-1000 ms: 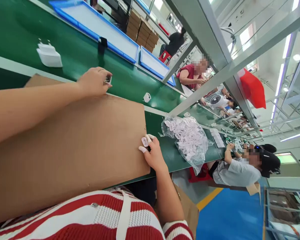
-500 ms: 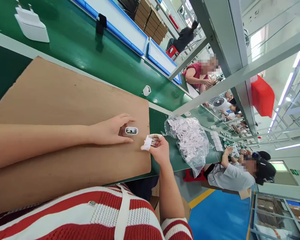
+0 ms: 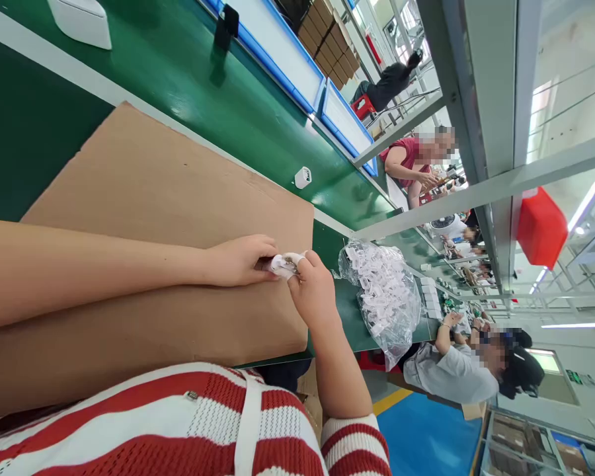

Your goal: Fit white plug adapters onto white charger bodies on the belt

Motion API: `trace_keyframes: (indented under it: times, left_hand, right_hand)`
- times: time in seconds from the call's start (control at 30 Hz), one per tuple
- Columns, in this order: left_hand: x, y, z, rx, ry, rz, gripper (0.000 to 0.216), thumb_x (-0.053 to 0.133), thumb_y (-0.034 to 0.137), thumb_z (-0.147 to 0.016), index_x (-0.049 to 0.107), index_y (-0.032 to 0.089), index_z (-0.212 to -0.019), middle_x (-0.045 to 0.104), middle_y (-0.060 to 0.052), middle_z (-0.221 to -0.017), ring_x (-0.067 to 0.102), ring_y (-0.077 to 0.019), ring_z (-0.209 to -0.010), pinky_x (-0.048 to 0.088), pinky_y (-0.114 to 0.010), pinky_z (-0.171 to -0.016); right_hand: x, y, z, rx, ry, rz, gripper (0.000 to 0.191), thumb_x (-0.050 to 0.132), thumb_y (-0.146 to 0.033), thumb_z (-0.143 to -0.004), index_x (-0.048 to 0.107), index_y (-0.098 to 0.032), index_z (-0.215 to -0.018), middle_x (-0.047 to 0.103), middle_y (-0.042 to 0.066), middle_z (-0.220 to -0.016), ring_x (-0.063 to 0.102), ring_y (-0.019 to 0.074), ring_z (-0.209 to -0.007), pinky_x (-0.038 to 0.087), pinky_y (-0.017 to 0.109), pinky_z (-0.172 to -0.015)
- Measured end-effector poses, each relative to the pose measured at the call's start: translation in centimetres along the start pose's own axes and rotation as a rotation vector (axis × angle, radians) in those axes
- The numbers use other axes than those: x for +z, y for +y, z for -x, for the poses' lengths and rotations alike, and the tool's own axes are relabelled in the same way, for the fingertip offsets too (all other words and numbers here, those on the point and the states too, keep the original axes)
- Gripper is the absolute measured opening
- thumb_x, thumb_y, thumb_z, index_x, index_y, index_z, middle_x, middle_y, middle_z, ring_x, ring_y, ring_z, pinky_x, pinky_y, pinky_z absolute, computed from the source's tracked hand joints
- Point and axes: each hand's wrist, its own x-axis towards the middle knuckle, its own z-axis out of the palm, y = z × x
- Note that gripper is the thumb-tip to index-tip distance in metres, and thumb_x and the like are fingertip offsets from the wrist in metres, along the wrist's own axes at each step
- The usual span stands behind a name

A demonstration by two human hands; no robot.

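The white plastic part (image 3: 278, 266) sits between the two hands, right at the fingertips, above the right-hand end of a brown cardboard sheet (image 3: 178, 192). The left hand (image 3: 240, 261) comes in from the left, its fingers (image 3: 266, 246) clamped on the part's left end and hiding most of that side. The right hand (image 3: 315, 291) meets it from the opposite side, with thumb and forefinger pinched on the part's right end; white covers (image 3: 294, 258) wrap the tips of those fingers, so where cover ends and plastic begins is hard to make out. Whether one piece or two fitted together is held there, I cannot tell.

The cardboard lies on a green counter (image 3: 34, 125) divided by a pale strip. Just beside the sheet's right edge, a clear bag (image 3: 384, 297) full of small white parts rests on the counter. Beyond the strip stand a small white housing (image 3: 303, 177), a black holder (image 3: 227, 28) and, near the upper left corner, a larger white adapter (image 3: 82, 21) cut off by the picture's edge. Blue-rimmed trays (image 3: 305, 91) line the far side. Past the bag sits a co-worker in a grey shirt (image 3: 446, 373)
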Motion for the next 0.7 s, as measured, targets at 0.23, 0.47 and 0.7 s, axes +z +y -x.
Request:
trace_keyframes:
  times: [0.23,0.47,0.7]
  left_hand:
    - [0.2,-0.5,-0.1,-0.001,0.0,0.027,0.027,0.066,0.043,-0.089,0.07,0.017,-0.084,0.065,-0.008,-0.091,0.061,-0.0226,-0.086,0.046,-0.032,-0.076]
    - [0.3,-0.5,0.0,0.041,0.028,0.038,0.029,0.063,0.043,-0.091,0.07,0.017,-0.082,0.064,-0.009,-0.089,0.061,-0.0226,-0.083,0.046,-0.033,-0.076]
    - [0.3,-0.3,-0.1,0.035,0.058,-0.017,0.034,0.058,0.048,-0.092,0.068,0.019,-0.077,0.065,-0.009,-0.088,0.061,-0.0239,-0.082,0.047,-0.036,-0.077]
  right_hand:
    - [-0.6,0.1,0.0,-0.091,0.049,0.041,0.033,0.054,-0.003,-0.085,0.073,-0.019,-0.107,0.061,0.006,-0.092,0.055,0.0212,-0.087,0.045,0.03,-0.073]
    - [0.8,0.0,-0.6,-0.079,0.006,0.063,0.02,0.057,-0.004,-0.085,0.068,-0.021,-0.083,0.057,0.004,-0.086,0.052,0.0195,-0.084,0.04,0.029,-0.07]
    - [1.7,-0.7,-0.4,0.053,0.005,0.06,0.018,0.06,-0.009,-0.088,0.071,-0.021,-0.082,0.054,0.004,-0.084,0.052,0.0196,-0.081,0.038,0.03,-0.068]
